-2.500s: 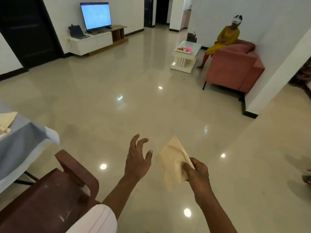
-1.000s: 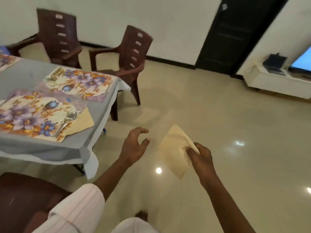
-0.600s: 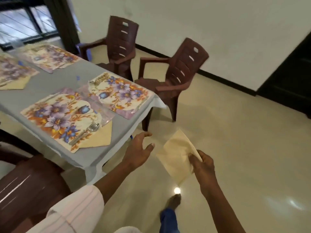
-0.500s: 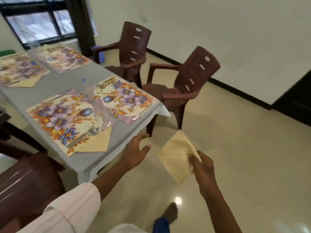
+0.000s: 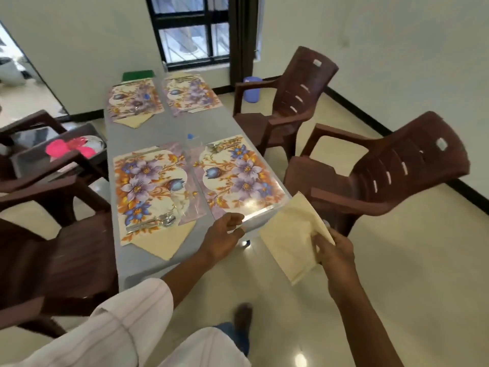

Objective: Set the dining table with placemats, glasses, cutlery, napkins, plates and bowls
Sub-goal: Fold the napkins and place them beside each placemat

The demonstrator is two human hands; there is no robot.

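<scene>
A folded cream napkin (image 5: pixel 291 242) hangs off the table's near right corner, pinched at its right edge by my right hand (image 5: pixel 336 250). My left hand (image 5: pixel 225 237) hovers with loosely curled fingers at the near corner of the near-right floral placemat (image 5: pixel 238 178) and holds nothing. The grey table (image 5: pixel 158 263) carries several floral placemats. The near-left placemat (image 5: pixel 150 189) has cutlery (image 5: pixel 156 221) on it and a cream napkin (image 5: pixel 164 242) tucked under its near edge. More cutlery (image 5: pixel 222 145) lies at the far end of the near-right placemat.
Brown plastic chairs stand at the right (image 5: pixel 383 176) and far right (image 5: pixel 291 96). Another chair (image 5: pixel 53 247) is close on my left. A further left chair holds pink and silver dishes (image 5: pixel 71 149). A purple bucket (image 5: pixel 251 88) sits on the floor by the window.
My view has swung from the living room round to the dining table, and I have walked up to its near end. The napkin stays in my right hand; my left hand has reached the table corner.
</scene>
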